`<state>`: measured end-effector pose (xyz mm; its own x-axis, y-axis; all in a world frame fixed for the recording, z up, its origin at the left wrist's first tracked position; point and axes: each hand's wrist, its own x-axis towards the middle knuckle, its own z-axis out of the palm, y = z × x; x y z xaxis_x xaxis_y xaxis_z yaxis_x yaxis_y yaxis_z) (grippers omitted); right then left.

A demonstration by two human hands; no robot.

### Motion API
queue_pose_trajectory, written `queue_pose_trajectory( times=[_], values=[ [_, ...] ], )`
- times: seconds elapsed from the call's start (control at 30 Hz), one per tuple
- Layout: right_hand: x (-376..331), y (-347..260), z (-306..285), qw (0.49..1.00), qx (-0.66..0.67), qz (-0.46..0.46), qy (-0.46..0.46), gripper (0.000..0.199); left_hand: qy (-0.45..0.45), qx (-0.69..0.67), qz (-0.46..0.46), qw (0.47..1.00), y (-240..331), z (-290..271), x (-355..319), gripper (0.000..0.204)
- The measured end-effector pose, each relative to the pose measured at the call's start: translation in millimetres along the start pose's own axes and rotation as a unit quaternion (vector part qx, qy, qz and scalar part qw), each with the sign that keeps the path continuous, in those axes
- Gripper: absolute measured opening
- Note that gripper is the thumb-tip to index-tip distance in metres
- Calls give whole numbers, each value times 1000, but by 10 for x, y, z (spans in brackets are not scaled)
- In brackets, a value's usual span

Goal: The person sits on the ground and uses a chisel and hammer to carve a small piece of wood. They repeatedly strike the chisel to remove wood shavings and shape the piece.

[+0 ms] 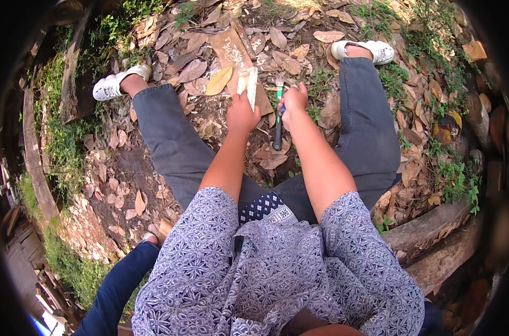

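Leaf: a yellow one point(219, 79) lies partly over the board's left edge.
Board: brown point(218, 45), on the ground, strewn with pale shavings point(231, 50).
Left hand: fingers point(243, 115) closed around the near end of the wood.
Wood: pale piece point(252, 87), over the board; contact unclear.
Tool: green-and-black point(277, 134), beside the right hand.
Right hand: fingers point(295, 104) curled, apparently around a mostly hidden blue thing point(282, 108).
Progress: shavings suggest some cutting is done; what remains cannot be told.
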<state>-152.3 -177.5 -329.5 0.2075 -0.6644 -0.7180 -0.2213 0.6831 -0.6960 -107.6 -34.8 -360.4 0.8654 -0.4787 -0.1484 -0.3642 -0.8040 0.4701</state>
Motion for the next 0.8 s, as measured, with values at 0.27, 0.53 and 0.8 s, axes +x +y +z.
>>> queue_pose_trajectory(
  times=[0.27,0.53,0.8],
  values=[
    [-203,-492,-399,924,-253,-140,-249,60,-14,-12,26,999,-296,-116,-61,62],
    [-411,-155,-924,881,-355,-85,-302,49,8,-32,64,997,16,-1026,-218,43],
    [-529,-219,-1310,815,-390,-376,-203,46,-35,-6,283,959,11,-1083,31,50]
  ],
)
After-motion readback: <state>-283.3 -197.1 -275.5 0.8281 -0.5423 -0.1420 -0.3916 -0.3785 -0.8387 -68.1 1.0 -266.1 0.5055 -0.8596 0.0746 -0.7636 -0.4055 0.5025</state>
